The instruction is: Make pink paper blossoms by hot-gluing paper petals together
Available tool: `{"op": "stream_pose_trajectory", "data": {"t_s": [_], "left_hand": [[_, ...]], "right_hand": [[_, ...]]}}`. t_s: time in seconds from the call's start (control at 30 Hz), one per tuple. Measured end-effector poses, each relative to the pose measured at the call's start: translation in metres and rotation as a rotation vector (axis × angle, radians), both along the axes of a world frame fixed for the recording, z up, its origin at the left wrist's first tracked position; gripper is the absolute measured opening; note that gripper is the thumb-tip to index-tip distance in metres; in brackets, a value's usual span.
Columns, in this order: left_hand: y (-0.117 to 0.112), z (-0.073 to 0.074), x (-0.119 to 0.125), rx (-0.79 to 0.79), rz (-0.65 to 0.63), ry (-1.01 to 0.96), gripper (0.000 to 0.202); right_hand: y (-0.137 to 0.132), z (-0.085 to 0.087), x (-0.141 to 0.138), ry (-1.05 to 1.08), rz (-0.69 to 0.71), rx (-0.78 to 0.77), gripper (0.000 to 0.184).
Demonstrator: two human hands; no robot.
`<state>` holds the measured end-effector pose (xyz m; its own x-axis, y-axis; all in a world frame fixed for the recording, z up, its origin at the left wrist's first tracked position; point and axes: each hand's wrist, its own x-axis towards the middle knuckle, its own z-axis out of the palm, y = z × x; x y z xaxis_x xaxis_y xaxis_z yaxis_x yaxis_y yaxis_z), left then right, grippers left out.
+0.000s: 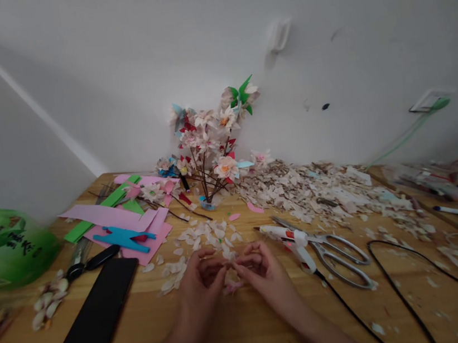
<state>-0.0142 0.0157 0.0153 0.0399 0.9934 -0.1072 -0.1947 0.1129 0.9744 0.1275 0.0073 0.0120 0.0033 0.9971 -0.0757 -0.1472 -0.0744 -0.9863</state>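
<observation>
My left hand (199,282) and my right hand (261,271) rest close together on the wooden table (158,338), fingers curled toward each other. Between the fingertips sits a small pale petal piece (227,262), pinched by both hands. A small pink flower piece (232,287) lies on the table just under them. Loose white petals (204,239) are scattered right behind my hands. Further back stands a bouquet of handmade paper flowers (214,139) on dark twigs against the wall.
A white glue gun (290,237) with a black cord and steel scissors (342,260) lie to the right. A black phone (92,321), another pair of scissors (82,261), coloured paper sheets (121,222) and a green bag (5,246) lie left. Paper scraps (324,187) pile at the back right.
</observation>
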Motion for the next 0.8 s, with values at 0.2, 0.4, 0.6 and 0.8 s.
{"op": "stream_pose_trajectory", "data": {"t_s": [0.2,0.4,0.6,0.8], "left_hand": [[0.012,0.003,-0.012,-0.201,0.107,-0.114,0.056],[0.011,-0.005,-0.014,-0.252,0.107,-0.146,0.058],[0.004,-0.004,-0.012,-0.285,0.007,-0.235,0.055],[0.006,-0.003,-0.015,-0.28,-0.081,-0.227,0.058]], "right_hand": [[0.007,-0.007,0.003,-0.159,-0.132,0.125,0.03],[0.01,-0.004,-0.004,-0.105,-0.071,0.129,0.032],[0.012,0.0,-0.012,0.007,0.051,-0.006,0.041],[0.012,0.001,-0.011,0.091,0.122,-0.049,0.044]]}}
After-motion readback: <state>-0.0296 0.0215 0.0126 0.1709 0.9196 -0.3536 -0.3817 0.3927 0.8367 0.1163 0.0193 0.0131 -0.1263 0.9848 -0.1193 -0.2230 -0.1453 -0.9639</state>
